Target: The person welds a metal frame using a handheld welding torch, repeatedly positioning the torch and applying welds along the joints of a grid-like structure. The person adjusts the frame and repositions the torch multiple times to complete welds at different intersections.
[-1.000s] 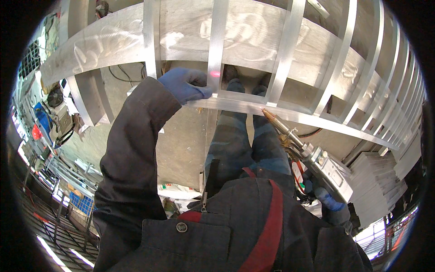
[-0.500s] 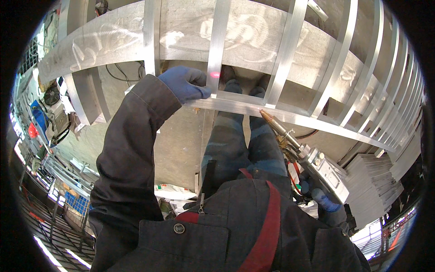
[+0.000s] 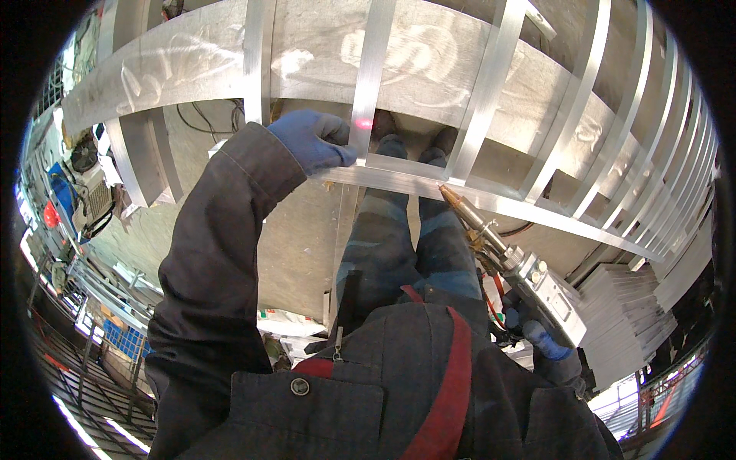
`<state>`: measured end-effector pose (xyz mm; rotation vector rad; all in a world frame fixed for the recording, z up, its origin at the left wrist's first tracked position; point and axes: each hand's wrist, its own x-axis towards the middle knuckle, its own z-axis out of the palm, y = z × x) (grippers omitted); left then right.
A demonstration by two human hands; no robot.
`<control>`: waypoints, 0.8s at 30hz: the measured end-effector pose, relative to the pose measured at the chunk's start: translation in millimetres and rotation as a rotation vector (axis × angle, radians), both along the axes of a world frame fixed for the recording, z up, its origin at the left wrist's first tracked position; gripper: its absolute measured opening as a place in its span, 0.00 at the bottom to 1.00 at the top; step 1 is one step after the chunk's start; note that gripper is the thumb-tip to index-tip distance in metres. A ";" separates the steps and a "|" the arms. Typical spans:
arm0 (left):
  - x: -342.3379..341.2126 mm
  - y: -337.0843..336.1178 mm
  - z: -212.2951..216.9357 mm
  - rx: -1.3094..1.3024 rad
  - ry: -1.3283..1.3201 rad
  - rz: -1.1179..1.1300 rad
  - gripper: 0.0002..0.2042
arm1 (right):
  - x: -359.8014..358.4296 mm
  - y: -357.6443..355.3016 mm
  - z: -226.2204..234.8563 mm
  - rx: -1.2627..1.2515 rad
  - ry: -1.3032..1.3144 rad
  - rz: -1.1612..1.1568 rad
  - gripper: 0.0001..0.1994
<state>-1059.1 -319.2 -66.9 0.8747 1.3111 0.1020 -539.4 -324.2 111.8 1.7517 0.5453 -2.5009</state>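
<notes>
My left hand (image 3: pixel 313 142), in a blue glove, is closed on the near rail of a silvery metal frame (image 3: pixel 540 211), just left of where a crossbar (image 3: pixel 369 80) meets it. Thumb and fingertips press at that joint. Low on the right, my right hand (image 3: pixel 544 339), also gloved in blue, grips the rear of a handheld laser welding gun (image 3: pixel 540 293); the gun's body hides part of this hand. Its copper-coloured nozzle (image 3: pixel 458 204) points up and left, with the tip by the rail's near edge. A red light spot (image 3: pixel 363 123) shows on the crossbar above the joint.
More crossbars run off to the right. Beneath the frame lies a broad grey metal beam (image 3: pixel 184 73). Stacked metal sheets (image 3: pixel 625 314) are at the right, cables (image 3: pixel 207 123) at the left. A red helmet-like object (image 3: pixel 51 215) and equipment stand far left. My legs are under the rail.
Both hands keep their grips. The view has shifted slightly, and the rear of the welding gun sits a little farther left in the picture.
</notes>
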 end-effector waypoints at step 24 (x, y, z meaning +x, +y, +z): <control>12.9 78.1 61.1 1.005 0.733 -0.400 0.49 | -7.5 3.4 3.9 0.081 -0.027 0.126 0.30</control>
